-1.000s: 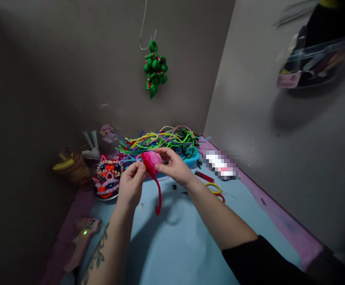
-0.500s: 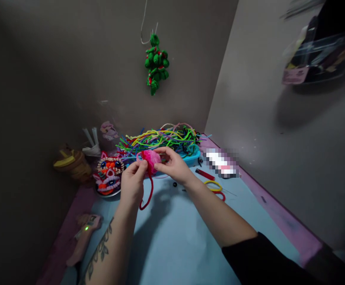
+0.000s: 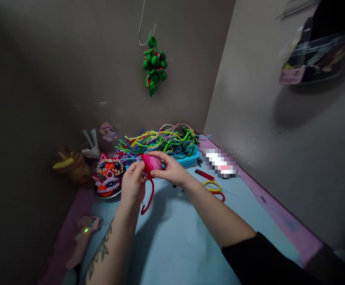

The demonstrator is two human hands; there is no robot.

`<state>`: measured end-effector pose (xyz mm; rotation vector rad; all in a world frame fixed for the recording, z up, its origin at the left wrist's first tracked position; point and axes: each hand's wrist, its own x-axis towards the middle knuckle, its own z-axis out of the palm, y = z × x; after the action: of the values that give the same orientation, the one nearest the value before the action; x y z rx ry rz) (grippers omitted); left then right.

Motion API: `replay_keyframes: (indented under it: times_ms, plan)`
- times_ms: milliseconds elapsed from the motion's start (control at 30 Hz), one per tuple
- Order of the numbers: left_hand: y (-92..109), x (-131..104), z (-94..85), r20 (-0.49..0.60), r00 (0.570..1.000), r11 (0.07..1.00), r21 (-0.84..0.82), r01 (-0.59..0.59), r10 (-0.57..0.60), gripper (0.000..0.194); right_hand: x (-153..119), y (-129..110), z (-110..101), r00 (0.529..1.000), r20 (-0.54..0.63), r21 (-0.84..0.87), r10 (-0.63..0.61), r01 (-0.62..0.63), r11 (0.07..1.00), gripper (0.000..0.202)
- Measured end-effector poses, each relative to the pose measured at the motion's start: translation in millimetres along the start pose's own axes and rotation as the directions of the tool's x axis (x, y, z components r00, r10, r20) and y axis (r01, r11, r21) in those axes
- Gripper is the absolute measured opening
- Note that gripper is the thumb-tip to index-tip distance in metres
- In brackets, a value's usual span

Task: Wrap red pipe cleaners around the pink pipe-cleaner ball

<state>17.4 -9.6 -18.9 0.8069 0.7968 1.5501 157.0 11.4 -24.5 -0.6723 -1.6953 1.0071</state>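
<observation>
Both hands are raised over the blue table surface around a fuzzy pink pipe-cleaner piece (image 3: 153, 164), rounded in form. My right hand (image 3: 172, 169) closes on its right side, thumb in front and fingers over the top. At its left edge my left hand (image 3: 133, 179) is closed, thumb and forefinger pinching where a red pipe cleaner (image 3: 152, 193) meets the pink. The red one's free end hangs below, bent into a hook at the tip. A thin light-blue stem pokes out leftward above my left hand. What lies under the fingertips is hidden.
Behind my hands, a blue tray (image 3: 190, 159) overflows with colourful pipe cleaners (image 3: 160, 138). To the left are pipe-cleaner faces (image 3: 110, 174) in a metal bowl and a pink glue gun (image 3: 85, 239) with a green light. A red lighter (image 3: 204, 174) and scissors (image 3: 212, 186) lie right.
My right hand has shifted its hold, its fingers now reaching further over the pink piece. The piece has turned slightly, and the hanging red end has swung a little right and down.
</observation>
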Motion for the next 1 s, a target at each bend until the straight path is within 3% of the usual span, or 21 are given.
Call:
replay_keyframes:
  times_ms: [167,400,533,600,667,867,1000]
  plan:
    - [-6.6,2.0,-5.5,-0.04,0.989,0.984,0.113,-0.136,0.141,0.019,-0.1,1.3,3.6,0.999,-0.02,0.006,-0.028,0.028,1.0,0.054]
    - [-3.9,3.5,-6.6,0.136,0.989,0.989,0.147,0.033,-0.053,0.028,1.5,2.6,-3.6,0.989,-0.141,0.037,0.039,-0.034,0.999,0.054]
    - [-3.4,2.9,-4.8,0.038,0.997,0.993,0.099,0.058,-0.062,0.031,2.3,0.5,-0.1,0.964,-0.262,-0.015,0.035,-0.04,0.999,0.05]
    - [-3.1,3.5,-4.0,-0.022,0.999,0.999,0.035,0.025,-0.025,0.032,1.1,-4.5,5.1,0.923,-0.383,-0.117,0.026,-0.076,0.99,0.039]
    - [-2.9,4.2,-3.1,-0.05,0.999,1.0,-0.016,-0.019,0.018,0.032,-1.1,-11.4,10.6,0.903,-0.429,-0.245,0.003,-0.12,0.962,0.023]
    - [-5.8,3.6,1.2,-0.033,0.996,0.992,-0.089,-0.09,0.087,0.029,-5.3,-18.7,19.9,0.939,-0.334,-0.344,0.078,-0.199,0.918,0.009]
    - [-10.8,2.4,2.6,-0.002,0.998,0.992,-0.11,-0.065,0.065,0.028,-4.6,-10.9,20.5,0.945,-0.326,-0.458,-0.008,-0.15,0.876,0.01]
